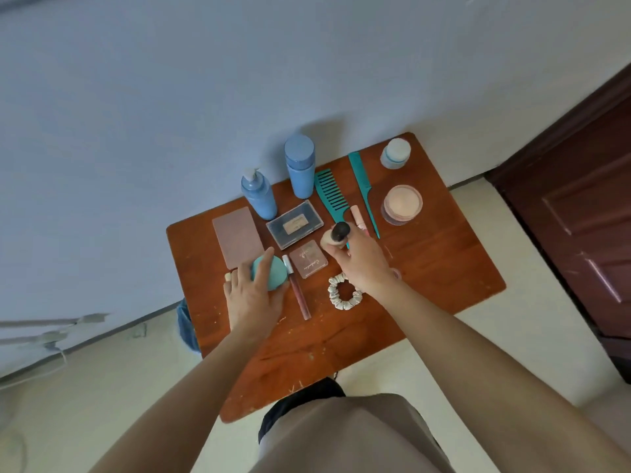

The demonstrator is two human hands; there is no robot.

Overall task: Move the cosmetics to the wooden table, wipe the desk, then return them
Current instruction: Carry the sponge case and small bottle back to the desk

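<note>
The short make-up brush (338,233), a dark bristle head on a stubby beige handle, stands upright in our right hand (362,264). The fingertips pinch its handle just above the small square pink compact (308,259), bristles towards us. The teal egg-shaped case (271,268) lies on the reddish-brown wooden table (444,274) under our left hand (252,298). The index finger runs over its top and the thumb seems to curl round its near side, so we judge it grasped, though the palm hides the contact. Its long axis points away from us, towards the near corner of the flat mauve rectangular palette (237,237). Each hand is nearest its own piece, so either can lift straight up. Just right of the case lies the slim dark-red lip-gloss tube (298,295), roughly parallel to it. The white fabric scrunchie (343,290) sits by our right wrist.
</note>
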